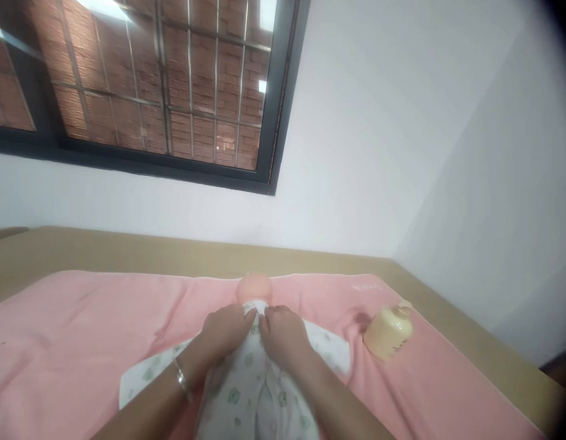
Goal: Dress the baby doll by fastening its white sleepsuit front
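Note:
A doll lies on its back on a pink blanket, its bald round head [254, 288] toward the wall. White clothing with a green print [239, 391] covers its body, the sleeves spread out to both sides and the front parted lower down. At the collar, my left hand [228, 330] pinches one side of the fabric, a silver bracelet on its wrist. Close beside it, my right hand [283, 333] grips the other side of the collar. The thumbs nearly meet just below the doll's head.
The pink blanket [104, 330] covers much of a tan surface [173, 250]. On the right stands a pale yellow bottle [387, 333], slightly tilted. Behind are a white wall [356, 122] and a dark-framed, barred window [276, 122].

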The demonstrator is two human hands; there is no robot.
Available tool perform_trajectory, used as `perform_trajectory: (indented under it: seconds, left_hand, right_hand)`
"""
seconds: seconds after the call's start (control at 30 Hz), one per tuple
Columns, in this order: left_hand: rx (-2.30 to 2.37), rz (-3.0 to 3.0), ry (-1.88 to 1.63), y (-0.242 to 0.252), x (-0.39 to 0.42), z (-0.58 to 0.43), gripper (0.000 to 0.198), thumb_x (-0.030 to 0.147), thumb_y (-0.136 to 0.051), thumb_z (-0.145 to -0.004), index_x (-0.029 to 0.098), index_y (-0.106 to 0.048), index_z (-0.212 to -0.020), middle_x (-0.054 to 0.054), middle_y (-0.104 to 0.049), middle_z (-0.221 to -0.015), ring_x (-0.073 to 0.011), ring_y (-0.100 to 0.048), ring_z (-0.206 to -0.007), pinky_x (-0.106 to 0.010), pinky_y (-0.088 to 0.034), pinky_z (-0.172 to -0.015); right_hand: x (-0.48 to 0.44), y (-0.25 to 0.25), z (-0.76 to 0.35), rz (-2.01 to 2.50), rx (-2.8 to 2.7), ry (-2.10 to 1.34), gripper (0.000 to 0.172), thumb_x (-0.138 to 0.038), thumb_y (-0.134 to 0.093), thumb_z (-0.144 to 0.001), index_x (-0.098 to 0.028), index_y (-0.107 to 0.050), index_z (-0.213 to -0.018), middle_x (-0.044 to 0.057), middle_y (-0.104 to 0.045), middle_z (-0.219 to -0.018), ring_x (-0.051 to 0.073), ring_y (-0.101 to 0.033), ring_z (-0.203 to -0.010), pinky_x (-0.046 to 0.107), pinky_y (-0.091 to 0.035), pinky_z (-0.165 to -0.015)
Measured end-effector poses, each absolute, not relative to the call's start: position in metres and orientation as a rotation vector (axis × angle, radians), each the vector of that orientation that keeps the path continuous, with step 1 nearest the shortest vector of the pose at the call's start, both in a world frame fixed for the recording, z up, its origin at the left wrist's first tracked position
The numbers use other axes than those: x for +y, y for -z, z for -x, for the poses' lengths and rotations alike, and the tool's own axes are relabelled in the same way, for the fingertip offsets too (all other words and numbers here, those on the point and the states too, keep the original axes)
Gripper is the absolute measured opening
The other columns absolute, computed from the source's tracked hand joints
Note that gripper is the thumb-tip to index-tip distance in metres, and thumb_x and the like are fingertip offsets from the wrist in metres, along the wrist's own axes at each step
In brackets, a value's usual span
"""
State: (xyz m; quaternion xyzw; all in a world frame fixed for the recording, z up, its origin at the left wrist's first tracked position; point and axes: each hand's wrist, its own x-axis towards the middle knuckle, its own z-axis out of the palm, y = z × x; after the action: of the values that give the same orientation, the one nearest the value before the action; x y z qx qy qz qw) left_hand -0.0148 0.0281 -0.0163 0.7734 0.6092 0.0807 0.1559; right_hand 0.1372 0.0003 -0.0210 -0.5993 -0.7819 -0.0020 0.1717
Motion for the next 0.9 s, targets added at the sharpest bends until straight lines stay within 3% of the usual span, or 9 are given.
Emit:
perform_trajectory:
  seconds: [0.13,0.23,0.5,0.73,0.9]
  left_hand:
    - [1.833,-2.503,-0.056,0.017,0.014,0.001,0.024,0.03,-0.049,-0.079,0.014,-0.067,-0.076,-0.014,-0.065,-0.078,-0.028,-0.062,-0.079,-0.042,-0.043,-0.075]
    - [1.888,-2.512,-0.087,0.02,0.01,-0.008,0.017,0.024,-0.054,-0.075,0.012,-0.066,-0.071,-0.015,-0.063,-0.073,-0.028,-0.062,-0.08,-0.042,-0.043,-0.075]
    - [1.812,-2.259,-0.113,0.017,0.031,0.008,0.036,0.035,-0.036,-0.088,0.018,-0.067,-0.085,-0.012,-0.068,-0.087,-0.0232,-0.064,-0.079,-0.035,-0.046,-0.068]
    - [1.944,-2.465,-0.183,0.029,0.015,-0.008,0.022,0.026,-0.05,-0.08,0.012,-0.066,-0.074,-0.016,-0.064,-0.077,-0.0271,-0.062,-0.08,-0.042,-0.043,-0.075]
    - [1.786,-2.341,-0.159,0.027,0.031,0.009,0.038,0.037,-0.034,-0.09,0.019,-0.067,-0.081,-0.011,-0.066,-0.082,-0.0234,-0.062,-0.074,-0.037,-0.045,-0.067]
  right_hand:
    - [0.016,0.025,-0.148,1.877,-2.149,-0.225,0.05,-0.036,-0.022,-0.095,-0.014,-0.066,-0.084,0.013,-0.068,-0.085,0.022,-0.062,-0.077,0.029,-0.04,-0.064]
    - [0.024,0.026,-0.157,1.825,-2.187,-0.392,0.059,-0.04,-0.015,-0.097,-0.014,-0.067,-0.086,0.013,-0.068,-0.088,0.02,-0.062,-0.077,0.028,-0.04,-0.063]
    - [0.007,0.022,-0.144,1.8,-2.223,-0.104,0.039,-0.029,-0.031,-0.092,-0.014,-0.066,-0.088,0.014,-0.067,-0.087,0.022,-0.06,-0.083,0.029,-0.039,-0.07]
    - [0.02,0.018,-0.16,1.839,-2.201,-0.512,0.057,-0.036,-0.016,-0.097,-0.012,-0.067,-0.09,0.015,-0.068,-0.093,0.021,-0.062,-0.082,0.028,-0.04,-0.068]
    - [0.006,0.019,-0.145,1.744,-2.25,-0.153,0.042,-0.031,-0.028,-0.094,-0.013,-0.065,-0.09,0.014,-0.067,-0.09,0.023,-0.06,-0.088,0.03,-0.039,-0.075]
